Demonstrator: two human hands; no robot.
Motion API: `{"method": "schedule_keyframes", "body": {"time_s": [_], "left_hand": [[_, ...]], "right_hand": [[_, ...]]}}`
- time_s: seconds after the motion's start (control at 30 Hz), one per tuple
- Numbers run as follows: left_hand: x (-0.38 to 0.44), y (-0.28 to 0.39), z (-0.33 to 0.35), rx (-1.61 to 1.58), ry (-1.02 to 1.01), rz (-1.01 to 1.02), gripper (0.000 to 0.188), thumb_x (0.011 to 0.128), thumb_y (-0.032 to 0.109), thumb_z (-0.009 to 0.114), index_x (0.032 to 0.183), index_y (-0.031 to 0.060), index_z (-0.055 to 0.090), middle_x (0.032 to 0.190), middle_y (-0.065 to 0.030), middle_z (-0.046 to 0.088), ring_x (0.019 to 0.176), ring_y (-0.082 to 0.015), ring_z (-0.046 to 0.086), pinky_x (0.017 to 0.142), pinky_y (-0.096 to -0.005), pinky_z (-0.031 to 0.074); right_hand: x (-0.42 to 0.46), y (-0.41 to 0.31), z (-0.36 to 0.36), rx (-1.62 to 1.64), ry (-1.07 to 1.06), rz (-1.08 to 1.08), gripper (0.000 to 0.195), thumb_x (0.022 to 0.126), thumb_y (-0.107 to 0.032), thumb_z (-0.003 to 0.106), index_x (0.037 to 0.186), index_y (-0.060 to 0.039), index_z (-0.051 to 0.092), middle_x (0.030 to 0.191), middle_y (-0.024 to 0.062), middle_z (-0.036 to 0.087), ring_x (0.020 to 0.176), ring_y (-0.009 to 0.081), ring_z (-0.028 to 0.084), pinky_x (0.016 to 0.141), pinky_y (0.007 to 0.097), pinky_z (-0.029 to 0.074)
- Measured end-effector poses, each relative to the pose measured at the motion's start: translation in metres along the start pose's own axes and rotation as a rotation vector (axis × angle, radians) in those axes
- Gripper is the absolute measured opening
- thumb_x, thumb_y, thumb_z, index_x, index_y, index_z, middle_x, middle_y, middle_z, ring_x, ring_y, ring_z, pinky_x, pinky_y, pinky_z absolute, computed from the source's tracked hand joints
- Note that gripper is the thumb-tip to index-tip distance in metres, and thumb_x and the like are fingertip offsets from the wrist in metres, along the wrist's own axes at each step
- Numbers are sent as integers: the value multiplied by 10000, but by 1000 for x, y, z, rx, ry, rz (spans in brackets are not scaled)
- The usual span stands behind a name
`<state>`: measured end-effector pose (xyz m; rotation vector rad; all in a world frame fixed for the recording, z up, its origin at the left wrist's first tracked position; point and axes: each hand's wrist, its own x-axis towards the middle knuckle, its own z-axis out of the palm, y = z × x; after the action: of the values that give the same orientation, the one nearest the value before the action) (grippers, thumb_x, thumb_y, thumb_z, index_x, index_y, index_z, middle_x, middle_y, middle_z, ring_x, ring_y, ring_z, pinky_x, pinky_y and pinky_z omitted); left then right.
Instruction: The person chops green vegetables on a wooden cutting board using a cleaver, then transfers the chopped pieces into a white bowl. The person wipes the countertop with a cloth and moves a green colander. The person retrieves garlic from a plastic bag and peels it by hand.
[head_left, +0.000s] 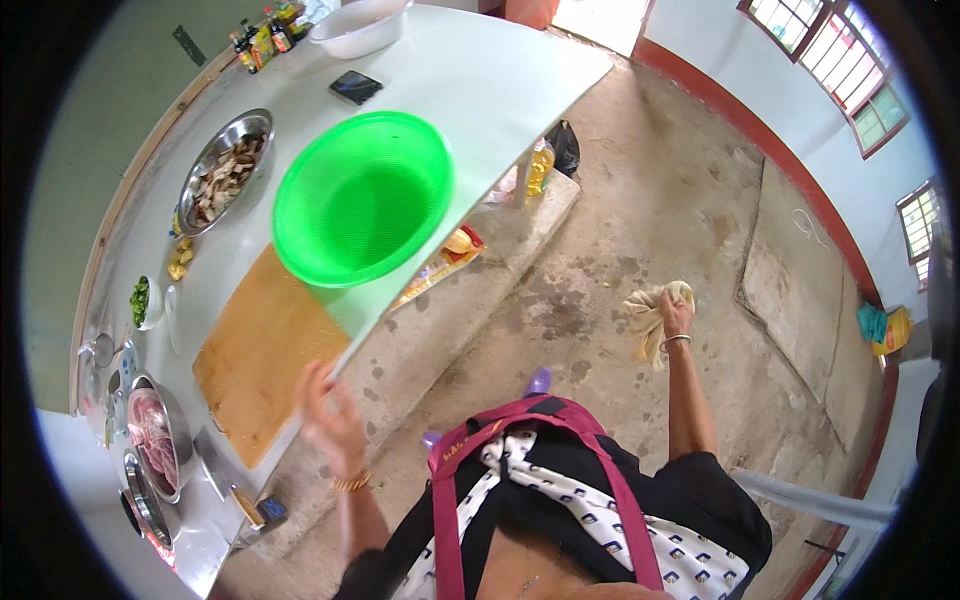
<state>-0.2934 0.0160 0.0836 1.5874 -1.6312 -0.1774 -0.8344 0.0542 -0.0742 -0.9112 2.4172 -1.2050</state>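
Note:
My right hand (678, 311) is out over the concrete floor, closed around a bunched tan cloth (646, 324) that hangs down from it. Blurred by motion, my left hand (330, 412) is by the table's near edge, beside a wooden cutting board (266, 360). Its fingers look apart, with nothing visible in them. A bright green plastic colander (367, 199) stands on the white table (480, 82) and overlaps the board's far end; nothing shows inside it. Left of the board lies a cleaver (214, 461), its handle towards the table's edge.
Metal bowls hold cut pieces (229, 176) and raw meat (154, 431). Along the wall are a bowl of chopped greens (140, 301), ginger (180, 259) and sauce bottles (262, 41). A phone (356, 88) and white basin (360, 30) lie farther back. An oil bottle (540, 169) stands below.

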Motion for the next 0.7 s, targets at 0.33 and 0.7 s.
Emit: {"method": "schedule_keyframes", "body": {"time_s": [0.33,0.7], "left_hand": [[86,264,316,-1280,-897,176,766,784,432,652,1377,121,278,1316,-108,410,1179,-223,448,950,-388,410],[331,204,386,-847,-18,-267,331,827,109,573,1136,13,505,1000,-122,611,880,-231,620,747,-330,516]], "right_hand": [[58,-226,-43,750,-491,-253,276,881,-233,570,985,20,613,907,39,628,844,101,558,774,253,437],[409,-38,9,-5,-328,-330,277,851,-252,569,954,-1,626,838,107,652,752,173,582,681,295,458]]}}
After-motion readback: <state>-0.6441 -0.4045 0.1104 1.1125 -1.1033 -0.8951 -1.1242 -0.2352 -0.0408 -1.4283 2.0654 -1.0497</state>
